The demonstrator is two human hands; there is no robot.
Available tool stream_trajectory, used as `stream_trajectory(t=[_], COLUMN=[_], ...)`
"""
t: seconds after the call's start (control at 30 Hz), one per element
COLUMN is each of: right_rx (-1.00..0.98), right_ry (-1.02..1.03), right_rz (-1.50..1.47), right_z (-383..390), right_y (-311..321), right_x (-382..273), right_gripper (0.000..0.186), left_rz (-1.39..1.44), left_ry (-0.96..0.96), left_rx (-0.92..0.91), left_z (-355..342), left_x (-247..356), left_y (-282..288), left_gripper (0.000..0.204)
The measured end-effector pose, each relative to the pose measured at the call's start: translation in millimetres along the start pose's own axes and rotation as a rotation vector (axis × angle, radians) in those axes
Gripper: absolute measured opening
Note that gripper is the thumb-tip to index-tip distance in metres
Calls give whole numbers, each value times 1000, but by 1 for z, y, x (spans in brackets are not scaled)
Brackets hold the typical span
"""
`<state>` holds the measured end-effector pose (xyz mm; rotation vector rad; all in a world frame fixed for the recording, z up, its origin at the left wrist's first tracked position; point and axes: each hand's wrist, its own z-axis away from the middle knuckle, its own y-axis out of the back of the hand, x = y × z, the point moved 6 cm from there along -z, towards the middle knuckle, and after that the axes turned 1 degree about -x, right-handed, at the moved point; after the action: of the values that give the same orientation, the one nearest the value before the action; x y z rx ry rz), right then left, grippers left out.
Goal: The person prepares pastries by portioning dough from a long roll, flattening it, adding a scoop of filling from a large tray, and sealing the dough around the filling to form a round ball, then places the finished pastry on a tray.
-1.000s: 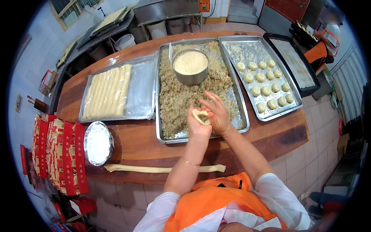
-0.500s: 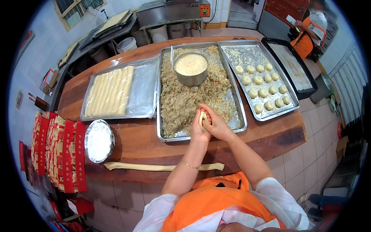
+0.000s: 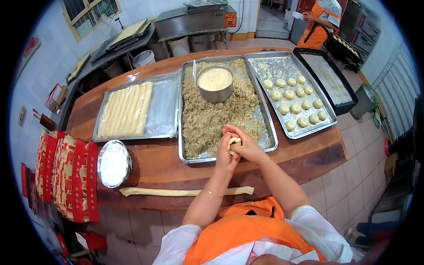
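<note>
Over the near edge of a metal tray [image 3: 194, 160] of crumbly filling [image 3: 203, 121], my left hand [image 3: 224, 155] and my right hand [image 3: 248, 148] are cupped together. Between them sits a small piece of pale dough [image 3: 234, 141], its edge curled up around a hollow. My fingers wrap round it from both sides; whether filling lies inside I cannot tell. A long dough rope [image 3: 159, 192] lies along the table's near edge, passing under my left forearm. On the filling stands a metal bowl [image 3: 216, 96] of pale grains.
Left, a plastic-lined tray [image 3: 165, 106] bears several dough strips [image 3: 126, 110]. Below it stands a bowl of white flour [image 3: 112, 163], beside red packages [image 3: 73, 176]. A right-hand tray [image 3: 269, 66] holds several round buns [image 3: 289, 94]; beyond are a black tray [image 3: 349, 84] and another person [image 3: 316, 26].
My hands keep turning the dough piece, whose edge now looks rounder and more curled. The other person has moved left, and a dark tray of pieces now shows behind them. The view has shifted slightly.
</note>
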<state>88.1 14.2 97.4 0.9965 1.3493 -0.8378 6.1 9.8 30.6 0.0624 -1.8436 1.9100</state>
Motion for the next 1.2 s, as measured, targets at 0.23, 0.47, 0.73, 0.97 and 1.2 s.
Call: stream_trajectory(t=[0.23, 0.47, 0.73, 0.97, 1.2], right_rx=[9, -65, -65, -30, -39], right_ry=[-62, -54, -50, -60, -82], right_rz=[-145, -331, -146, -294, -108], right_z=[3, 9, 13, 15, 15], right_y=[-3, -5, -16, -8, -20], right_x=[6, -22, -2, -17, -8], right_gripper=[68, 80, 69, 65, 60], left_rz=[-22, 2, -26, -142, -233], left_ry=[-17, 86, -45, 8, -114], left_rx=[247, -175, 124, 63, 111], left_z=[7, 22, 9, 30, 25], left_x=[-4, 15, 1, 15, 13], left_y=[-13, -33, 4, -34, -16], left_gripper=[30, 29, 21, 20, 19])
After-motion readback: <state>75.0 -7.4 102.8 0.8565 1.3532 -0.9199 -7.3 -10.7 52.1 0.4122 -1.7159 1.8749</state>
